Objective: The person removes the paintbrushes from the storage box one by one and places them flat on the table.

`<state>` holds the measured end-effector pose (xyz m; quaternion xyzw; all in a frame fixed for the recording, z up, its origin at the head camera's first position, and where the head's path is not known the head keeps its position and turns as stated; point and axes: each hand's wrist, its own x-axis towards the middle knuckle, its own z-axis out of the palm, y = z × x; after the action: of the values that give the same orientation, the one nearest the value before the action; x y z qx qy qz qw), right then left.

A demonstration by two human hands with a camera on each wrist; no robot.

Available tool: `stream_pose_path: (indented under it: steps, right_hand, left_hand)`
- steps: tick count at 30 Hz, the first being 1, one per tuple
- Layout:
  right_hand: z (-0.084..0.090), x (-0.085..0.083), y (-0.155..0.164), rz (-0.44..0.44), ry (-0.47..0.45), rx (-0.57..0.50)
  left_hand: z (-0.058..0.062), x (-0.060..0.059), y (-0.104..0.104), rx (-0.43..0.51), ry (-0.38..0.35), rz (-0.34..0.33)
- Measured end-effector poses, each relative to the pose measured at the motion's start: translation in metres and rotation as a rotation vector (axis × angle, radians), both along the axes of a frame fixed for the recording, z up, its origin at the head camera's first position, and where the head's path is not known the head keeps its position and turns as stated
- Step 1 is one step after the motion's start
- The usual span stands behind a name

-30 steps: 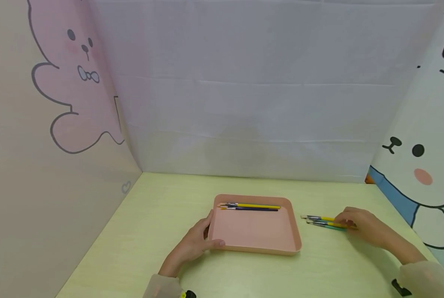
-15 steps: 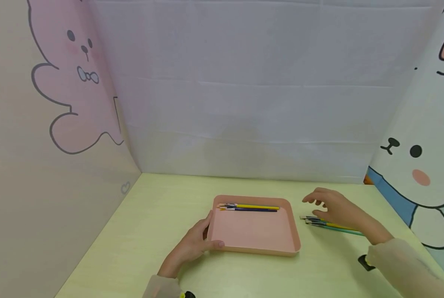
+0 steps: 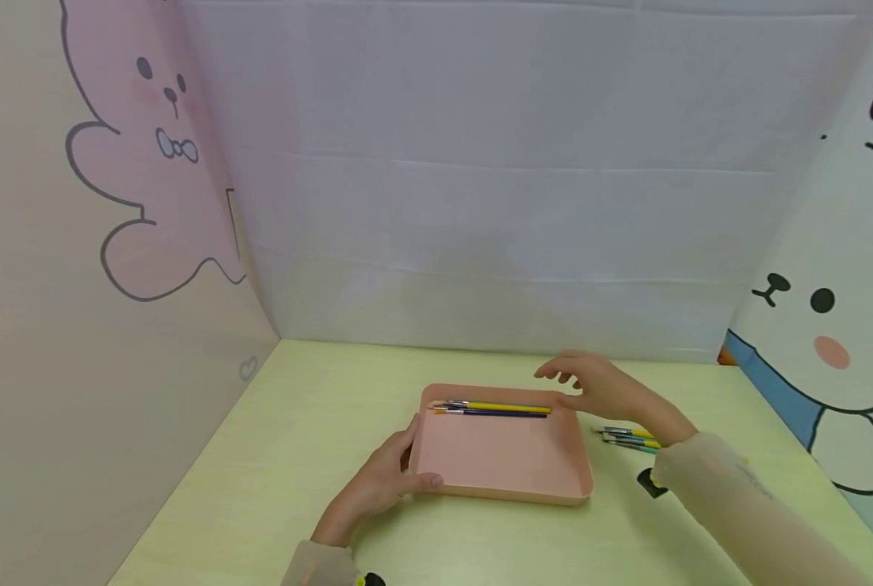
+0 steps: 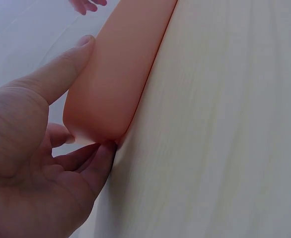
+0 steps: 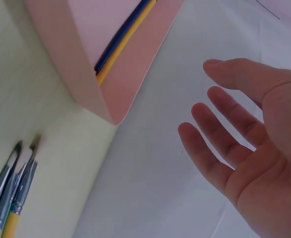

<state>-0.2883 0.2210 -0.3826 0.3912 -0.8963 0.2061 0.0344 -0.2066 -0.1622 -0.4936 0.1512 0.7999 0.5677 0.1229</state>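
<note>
A shallow pink tray (image 3: 502,456) lies on the table, with a yellow paintbrush (image 3: 509,407) and a dark blue paintbrush (image 3: 505,413) along its back wall. My left hand (image 3: 381,480) grips the tray's front left corner. In the left wrist view its thumb (image 4: 66,69) lies against one wall and the fingertips touch round the corner. My right hand (image 3: 600,387) hovers above the tray's back right corner, fingers loosely bent and holding nothing. Right of the tray lie several more paintbrushes (image 3: 630,438), yellow and green, partly hidden by the right forearm.
A pale wood-grain table (image 3: 319,407) carries everything. White sheeting (image 3: 480,203) rises behind it. Panels with a pink cartoon bear (image 3: 158,187) and a white cartoon animal (image 3: 824,342) stand at the left and right.
My right hand has let go of the paintbrushes on the right and moved left and up toward the tray's back right corner. The left hand and tray have stayed put.
</note>
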Motion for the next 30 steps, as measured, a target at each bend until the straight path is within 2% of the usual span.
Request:
stream_pose_path:
  steps: [8,17,24,30]
  right_hand:
    - [-0.007,-0.012,-0.033,0.044,-0.086,-0.001]
    - [-0.023,-0.025,-0.063,0.119,-0.129,0.006]
    - [-0.031,-0.027,-0.078,0.093,-0.229,0.045]
    - [-0.044,-0.029,-0.084,0.072,-0.279,0.061]
  left_hand:
    - [0.000,-0.001,-0.001,-0.005,0.009,-0.003]
    - [0.001,-0.002,-0.001,0.001,0.020,-0.018]
    - [0.003,0.000,0.000,-0.014,0.032,-0.009]
    - [0.004,0.001,-0.001,-0.025,0.028,-0.003]
